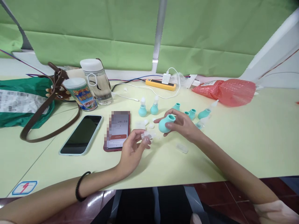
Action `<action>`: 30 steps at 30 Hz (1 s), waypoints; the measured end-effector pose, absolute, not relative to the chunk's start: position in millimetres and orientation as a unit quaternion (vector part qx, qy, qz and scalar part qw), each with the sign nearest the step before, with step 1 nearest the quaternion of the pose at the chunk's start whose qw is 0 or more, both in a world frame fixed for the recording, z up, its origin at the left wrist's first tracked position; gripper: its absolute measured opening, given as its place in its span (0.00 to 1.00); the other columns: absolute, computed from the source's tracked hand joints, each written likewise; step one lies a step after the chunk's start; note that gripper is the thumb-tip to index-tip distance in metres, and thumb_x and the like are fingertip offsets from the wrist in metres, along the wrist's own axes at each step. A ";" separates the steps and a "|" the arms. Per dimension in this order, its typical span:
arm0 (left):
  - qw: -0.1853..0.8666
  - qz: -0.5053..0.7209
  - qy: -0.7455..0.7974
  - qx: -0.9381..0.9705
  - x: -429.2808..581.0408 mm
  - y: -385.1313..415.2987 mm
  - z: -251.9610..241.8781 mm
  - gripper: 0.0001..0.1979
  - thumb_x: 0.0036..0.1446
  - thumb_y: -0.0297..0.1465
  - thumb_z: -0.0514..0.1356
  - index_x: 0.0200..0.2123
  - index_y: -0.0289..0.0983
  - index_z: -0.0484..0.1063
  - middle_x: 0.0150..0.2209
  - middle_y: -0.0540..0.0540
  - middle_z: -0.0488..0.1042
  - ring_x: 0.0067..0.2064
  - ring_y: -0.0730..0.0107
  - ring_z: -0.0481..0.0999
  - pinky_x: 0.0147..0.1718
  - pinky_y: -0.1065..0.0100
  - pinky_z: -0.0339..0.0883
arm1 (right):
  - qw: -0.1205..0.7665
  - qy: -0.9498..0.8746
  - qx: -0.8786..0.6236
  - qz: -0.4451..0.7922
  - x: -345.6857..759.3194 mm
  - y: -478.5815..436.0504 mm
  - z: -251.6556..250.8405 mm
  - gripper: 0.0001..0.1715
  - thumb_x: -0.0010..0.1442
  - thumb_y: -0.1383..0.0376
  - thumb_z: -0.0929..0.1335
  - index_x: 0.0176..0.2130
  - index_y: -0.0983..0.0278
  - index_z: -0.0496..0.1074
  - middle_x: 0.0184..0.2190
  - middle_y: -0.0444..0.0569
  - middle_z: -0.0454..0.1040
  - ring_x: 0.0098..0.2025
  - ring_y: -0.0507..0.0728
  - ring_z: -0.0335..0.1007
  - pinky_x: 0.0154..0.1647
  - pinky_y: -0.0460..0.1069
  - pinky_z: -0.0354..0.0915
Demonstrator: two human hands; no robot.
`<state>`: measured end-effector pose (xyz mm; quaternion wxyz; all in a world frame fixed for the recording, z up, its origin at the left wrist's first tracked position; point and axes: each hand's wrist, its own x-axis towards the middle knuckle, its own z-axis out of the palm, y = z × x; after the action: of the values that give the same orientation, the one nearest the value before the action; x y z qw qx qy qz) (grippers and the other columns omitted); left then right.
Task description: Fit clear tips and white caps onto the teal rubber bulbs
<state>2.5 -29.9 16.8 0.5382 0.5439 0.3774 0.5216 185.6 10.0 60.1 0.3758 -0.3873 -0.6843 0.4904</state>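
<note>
My right hand holds a teal rubber squeeze bulb above the table, its open neck tilted up. Pinched in my left hand is a clear plastic piece, just left of the bulb and apart from it. Beyond my hands, two teal bulbs with clear tops stand upright, a left one and a right one. More loose bulbs lie behind my right hand, partly hidden by it. Small whitish parts lie past my left fingers, and a clear tube-like piece lies nearer me.
To the left are a red-edged phone, a dark-screened phone, a printed can, a water bottle, a brown strap and a green bag. A yellow power strip and red plastic bag lie at the back.
</note>
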 end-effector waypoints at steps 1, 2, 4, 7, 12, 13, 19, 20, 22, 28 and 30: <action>0.535 0.524 0.376 0.545 2.5 -30.4 16.7 0.09 0.53 0.34 0.54 0.37 0.36 0.62 0.30 0.48 0.69 0.31 0.73 0.69 0.29 0.69 0.68 | 0.372 -0.707 -0.408 0.442 184.4 8.1 57.1 0.15 0.50 0.58 0.65 0.36 0.63 0.59 0.36 0.50 0.70 0.35 0.54 0.67 0.29 0.49 0.65; 0.533 0.529 0.374 0.545 2.4 -30.7 16.8 0.10 0.53 0.34 0.54 0.37 0.36 0.62 0.29 0.48 0.70 0.31 0.73 0.69 0.29 0.70 0.67 | 0.370 -0.734 -0.426 0.379 183.2 5.7 54.4 0.15 0.49 0.59 0.66 0.36 0.63 0.61 0.36 0.50 0.70 0.35 0.54 0.66 0.31 0.49 0.64; 0.532 0.535 0.369 0.543 2.3 -30.7 17.7 0.10 0.53 0.35 0.54 0.37 0.35 0.62 0.28 0.48 0.70 0.30 0.73 0.69 0.27 0.71 0.66 | 0.359 -0.784 -0.433 0.262 181.5 0.1 49.7 0.13 0.49 0.60 0.66 0.35 0.64 0.64 0.33 0.48 0.69 0.34 0.53 0.65 0.33 0.48 0.62; 0.529 0.529 0.367 0.552 1.7 -29.9 20.3 0.09 0.52 0.34 0.55 0.35 0.35 0.64 0.27 0.49 0.69 0.28 0.74 0.69 0.26 0.72 0.66 | 0.322 -0.838 -0.392 0.202 179.8 -6.7 45.2 0.11 0.50 0.60 0.65 0.34 0.64 0.65 0.27 0.45 0.69 0.29 0.50 0.63 0.30 0.45 0.59; 0.516 0.518 0.375 0.570 0.3 -29.7 23.9 0.09 0.51 0.34 0.56 0.33 0.33 0.67 0.24 0.49 0.69 0.24 0.76 0.67 0.25 0.72 0.65 | 0.323 -0.849 -0.375 0.183 179.1 -9.5 42.1 0.13 0.49 0.59 0.66 0.34 0.64 0.63 0.27 0.45 0.68 0.27 0.49 0.63 0.29 0.44 0.58; 0.515 0.516 0.377 0.571 0.0 -29.8 24.2 0.09 0.50 0.34 0.57 0.33 0.33 0.67 0.24 0.49 0.69 0.23 0.76 0.67 0.24 0.72 0.65 | 0.326 -0.849 -0.375 0.183 179.4 -9.6 41.8 0.13 0.49 0.59 0.66 0.34 0.64 0.63 0.27 0.45 0.68 0.27 0.49 0.63 0.29 0.44 0.58; 0.513 0.505 0.391 0.574 -0.2 -29.6 24.2 0.10 0.48 0.33 0.58 0.32 0.32 0.67 0.22 0.50 0.69 0.20 0.77 0.66 0.19 0.72 0.64 | 0.305 -0.848 -0.375 0.219 183.3 -9.7 42.2 0.13 0.49 0.58 0.66 0.33 0.65 0.64 0.25 0.44 0.68 0.26 0.49 0.62 0.27 0.43 0.58; 0.512 0.505 0.391 0.575 -0.2 -29.4 23.8 0.10 0.48 0.32 0.58 0.32 0.31 0.68 0.22 0.50 0.69 0.19 0.77 0.66 0.19 0.72 0.64 | 0.301 -0.845 -0.378 0.230 183.8 -9.7 42.9 0.14 0.49 0.58 0.66 0.33 0.65 0.64 0.26 0.44 0.68 0.26 0.49 0.62 0.27 0.43 0.58; 0.511 0.507 0.385 0.579 -0.3 -28.7 22.8 0.10 0.48 0.31 0.59 0.32 0.31 0.68 0.22 0.49 0.69 0.19 0.78 0.66 0.17 0.73 0.65 | 0.289 -0.837 -0.385 0.261 184.2 -9.5 44.5 0.15 0.49 0.57 0.66 0.33 0.65 0.64 0.26 0.44 0.67 0.27 0.49 0.62 0.27 0.43 0.59; 0.485 0.508 0.358 0.615 -1.7 -25.9 17.0 0.08 0.47 0.27 0.59 0.34 0.33 0.71 0.27 0.48 0.71 0.20 0.78 0.67 0.19 0.73 0.67 | 0.272 -0.799 -0.422 0.332 181.5 -9.3 45.5 0.15 0.46 0.57 0.67 0.31 0.65 0.65 0.27 0.44 0.66 0.28 0.49 0.61 0.27 0.43 0.59; 0.460 0.510 0.353 0.636 -2.5 -25.4 14.4 0.09 0.47 0.26 0.60 0.35 0.34 0.72 0.30 0.46 0.72 0.21 0.78 0.67 0.20 0.73 0.68 | 0.273 -0.789 -0.427 0.346 181.2 -9.0 45.4 0.16 0.45 0.57 0.68 0.31 0.65 0.65 0.26 0.43 0.65 0.28 0.48 0.61 0.27 0.42 0.59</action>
<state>-2.5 -25.4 14.4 0.4595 0.6358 0.3533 0.5096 181.2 -9.0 45.4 0.2730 -0.4274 -0.7895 0.3457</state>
